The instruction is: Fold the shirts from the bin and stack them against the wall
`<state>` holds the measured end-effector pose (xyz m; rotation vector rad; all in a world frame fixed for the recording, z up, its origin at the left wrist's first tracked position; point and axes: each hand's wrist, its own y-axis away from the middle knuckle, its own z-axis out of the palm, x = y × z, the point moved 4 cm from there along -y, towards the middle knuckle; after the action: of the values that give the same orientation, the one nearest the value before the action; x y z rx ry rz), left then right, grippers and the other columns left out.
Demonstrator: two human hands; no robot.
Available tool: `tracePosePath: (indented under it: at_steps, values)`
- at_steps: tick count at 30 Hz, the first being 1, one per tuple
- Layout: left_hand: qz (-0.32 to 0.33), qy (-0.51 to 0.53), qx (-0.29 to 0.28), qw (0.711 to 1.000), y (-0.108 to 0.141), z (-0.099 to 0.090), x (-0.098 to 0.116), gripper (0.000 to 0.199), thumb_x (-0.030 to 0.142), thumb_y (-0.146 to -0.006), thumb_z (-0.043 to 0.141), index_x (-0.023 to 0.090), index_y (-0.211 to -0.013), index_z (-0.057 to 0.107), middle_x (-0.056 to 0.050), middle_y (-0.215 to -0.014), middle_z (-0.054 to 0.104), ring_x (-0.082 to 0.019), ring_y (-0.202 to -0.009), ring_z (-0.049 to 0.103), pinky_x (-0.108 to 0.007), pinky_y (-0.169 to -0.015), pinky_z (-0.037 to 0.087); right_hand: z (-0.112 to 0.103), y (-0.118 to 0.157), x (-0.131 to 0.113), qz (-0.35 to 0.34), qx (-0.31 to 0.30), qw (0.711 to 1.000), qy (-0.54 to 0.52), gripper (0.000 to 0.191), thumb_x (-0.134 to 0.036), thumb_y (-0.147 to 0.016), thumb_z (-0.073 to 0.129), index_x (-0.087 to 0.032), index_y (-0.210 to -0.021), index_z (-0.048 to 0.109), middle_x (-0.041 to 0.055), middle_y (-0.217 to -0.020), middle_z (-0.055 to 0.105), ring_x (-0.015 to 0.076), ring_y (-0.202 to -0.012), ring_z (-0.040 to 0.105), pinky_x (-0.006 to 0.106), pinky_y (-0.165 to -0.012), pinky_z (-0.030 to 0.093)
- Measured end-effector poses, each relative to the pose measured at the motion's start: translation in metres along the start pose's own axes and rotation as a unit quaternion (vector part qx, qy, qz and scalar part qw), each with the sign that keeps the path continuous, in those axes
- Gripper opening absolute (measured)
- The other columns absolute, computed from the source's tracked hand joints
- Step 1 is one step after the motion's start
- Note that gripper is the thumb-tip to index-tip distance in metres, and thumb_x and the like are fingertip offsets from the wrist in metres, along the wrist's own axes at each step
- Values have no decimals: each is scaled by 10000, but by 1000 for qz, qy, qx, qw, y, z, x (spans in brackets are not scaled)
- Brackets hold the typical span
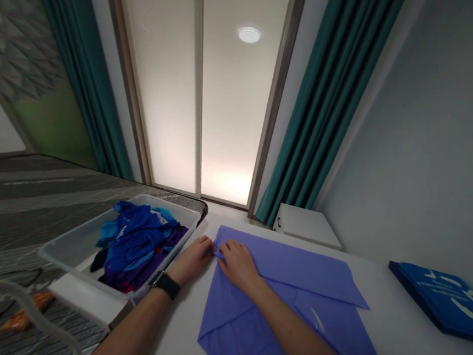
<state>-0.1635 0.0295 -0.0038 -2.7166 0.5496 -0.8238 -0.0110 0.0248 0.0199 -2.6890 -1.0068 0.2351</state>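
Note:
A purple garment lies spread on the white table, its far part folded over in a band. My left hand, with a dark watch on the wrist, pinches the garment's far left corner. Beside it, my right hand lies on the folded band near the same corner, its fingertips closed on the cloth edge. The right forearm crosses over the garment and hides part of it.
Left of the table, a clear plastic bin holds crumpled blue and purple clothes. Folded blue garments are stacked at the right. A white cabinet stands beyond the table, near teal curtains. A pale curved tube is at lower left.

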Motion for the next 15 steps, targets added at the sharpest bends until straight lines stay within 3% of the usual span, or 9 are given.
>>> tracePosePath:
  at_steps: [7,12,15]
  values:
    - [-21,24,25,999,-1,0,-2,208,41,-783,454,192,-897,539,-61,-942,601,-199,-881,589,-318,-807,454,9,-6,4,24,16,1000,6,98,-209,-937,480,-214,-961,575,71,-1012,633,218,-982,556,319,-834,411]
    - [-82,90,120,985,-2,-2,-7,184,178,-850,465,169,-1026,517,-75,-917,636,-211,-850,614,-345,-794,467,2,-13,21,118,85,984,-104,93,-213,-932,460,-223,-911,550,30,-938,653,186,-885,589,269,-733,402]
    - [-118,127,146,974,-3,-2,-8,174,251,-876,459,178,-1017,529,-63,-869,671,-203,-788,636,-334,-742,479,1,-19,35,173,123,960,-181,96,-239,-919,455,-223,-868,534,14,-857,649,174,-791,596,262,-686,393]
